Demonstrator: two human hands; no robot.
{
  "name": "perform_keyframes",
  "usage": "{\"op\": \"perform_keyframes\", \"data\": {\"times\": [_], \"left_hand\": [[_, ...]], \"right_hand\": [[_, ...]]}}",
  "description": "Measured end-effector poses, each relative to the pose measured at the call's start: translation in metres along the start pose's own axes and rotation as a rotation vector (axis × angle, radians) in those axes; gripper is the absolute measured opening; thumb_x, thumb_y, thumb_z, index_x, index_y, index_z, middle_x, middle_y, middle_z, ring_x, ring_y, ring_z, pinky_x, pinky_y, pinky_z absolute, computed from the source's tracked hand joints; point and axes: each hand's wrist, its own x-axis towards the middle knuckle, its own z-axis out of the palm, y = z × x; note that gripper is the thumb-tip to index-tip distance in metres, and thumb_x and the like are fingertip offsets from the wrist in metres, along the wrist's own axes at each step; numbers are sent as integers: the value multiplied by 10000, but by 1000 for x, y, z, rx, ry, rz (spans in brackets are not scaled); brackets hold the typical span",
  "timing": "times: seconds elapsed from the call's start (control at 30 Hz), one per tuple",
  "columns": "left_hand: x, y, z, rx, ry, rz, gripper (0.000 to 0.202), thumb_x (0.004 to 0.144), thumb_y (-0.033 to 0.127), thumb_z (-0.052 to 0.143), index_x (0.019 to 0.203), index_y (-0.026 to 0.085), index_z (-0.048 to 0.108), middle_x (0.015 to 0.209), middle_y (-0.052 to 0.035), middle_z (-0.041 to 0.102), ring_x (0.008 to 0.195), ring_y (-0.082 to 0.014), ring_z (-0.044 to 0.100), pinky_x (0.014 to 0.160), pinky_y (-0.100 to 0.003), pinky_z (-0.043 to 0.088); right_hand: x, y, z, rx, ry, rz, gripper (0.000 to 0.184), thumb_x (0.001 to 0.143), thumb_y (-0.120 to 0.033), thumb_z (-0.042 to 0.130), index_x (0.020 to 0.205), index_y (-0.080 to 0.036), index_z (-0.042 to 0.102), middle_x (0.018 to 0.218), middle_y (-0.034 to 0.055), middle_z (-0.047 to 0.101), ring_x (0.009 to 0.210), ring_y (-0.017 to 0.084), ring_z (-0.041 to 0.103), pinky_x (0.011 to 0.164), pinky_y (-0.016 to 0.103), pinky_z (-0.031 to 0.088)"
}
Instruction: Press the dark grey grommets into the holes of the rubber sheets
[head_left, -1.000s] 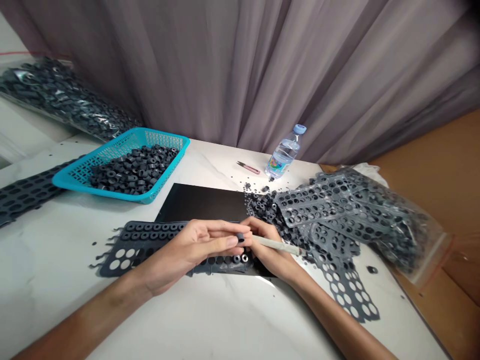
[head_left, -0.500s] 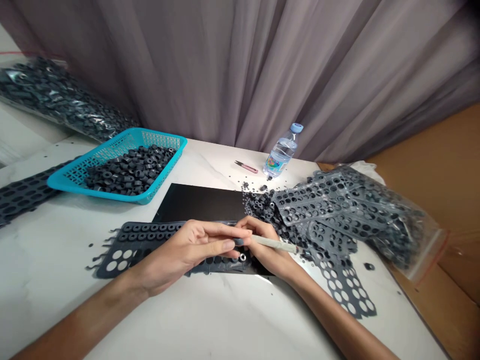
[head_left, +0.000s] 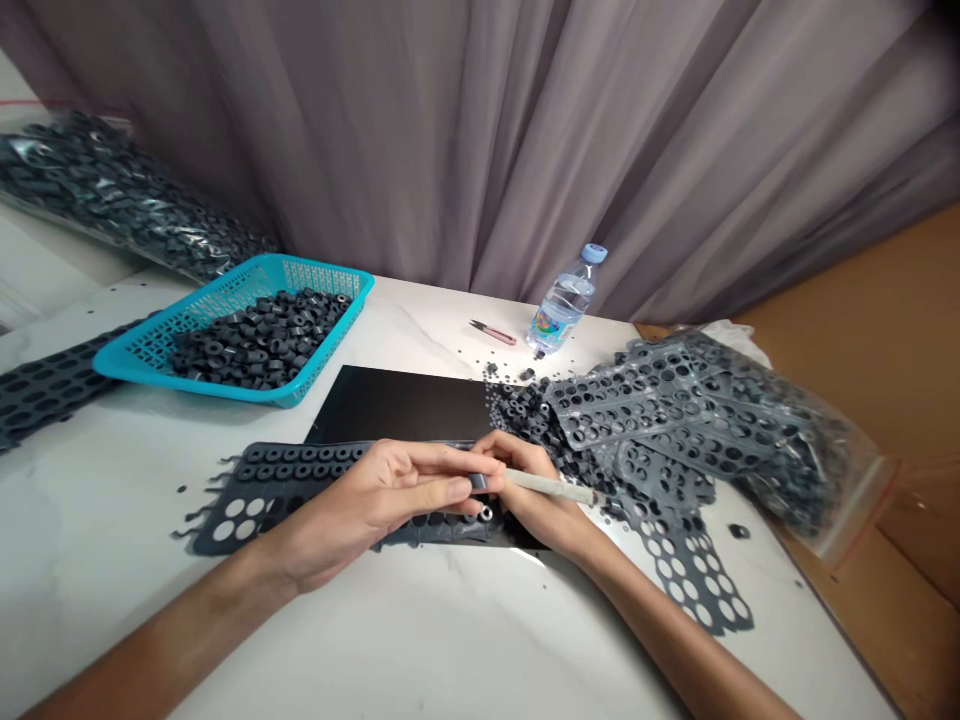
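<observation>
Between the thumb and fingers of my left hand is a small dark rubber ring. My right hand is closed around a slim tool with a pale wrapped handle; its working tip is hidden by my fingers, close to the ring. Both hands meet above a dark rubber sheet that carries rows of rings and several punched-out holes. The sheet lies partly on a black board. One ring with a bright centre shows just below my left fingertips.
A blue basket of dark rings stands at left, before a full plastic bag. Pink-handled snips and a water bottle are behind the board. Loose rings, punched sheets and another bag lie at right.
The ring between my left fingers has turned slightly, so more of its side shows. Both hands stay in nearly the same place.
</observation>
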Motion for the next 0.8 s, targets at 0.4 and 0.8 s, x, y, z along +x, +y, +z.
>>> {"op": "perform_keyframes", "data": {"times": [0.4, 0.8], "left_hand": [[-1, 0, -2, 17, 5, -26, 304, 931, 298, 742, 1225, 230, 780, 1315, -97, 735, 1161, -225, 706, 1049, -305, 531], [-4, 9, -7, 5, 56, 33, 337, 922, 345, 759, 1227, 204, 775, 1322, -117, 730, 1244, -272, 673, 1052, -338, 545]], "right_hand": [[-2, -1, 2, -36, 41, -59, 334, 991, -515, 570, 997, -191, 649, 875, 28, 637, 780, 184, 576, 696, 280, 452], [-18, -15, 9, -782, -59, -256, 420, 928, -2, 444, 1255, -241, 555, 1174, 93, 549, 963, 220, 582, 749, 304, 531]]}}
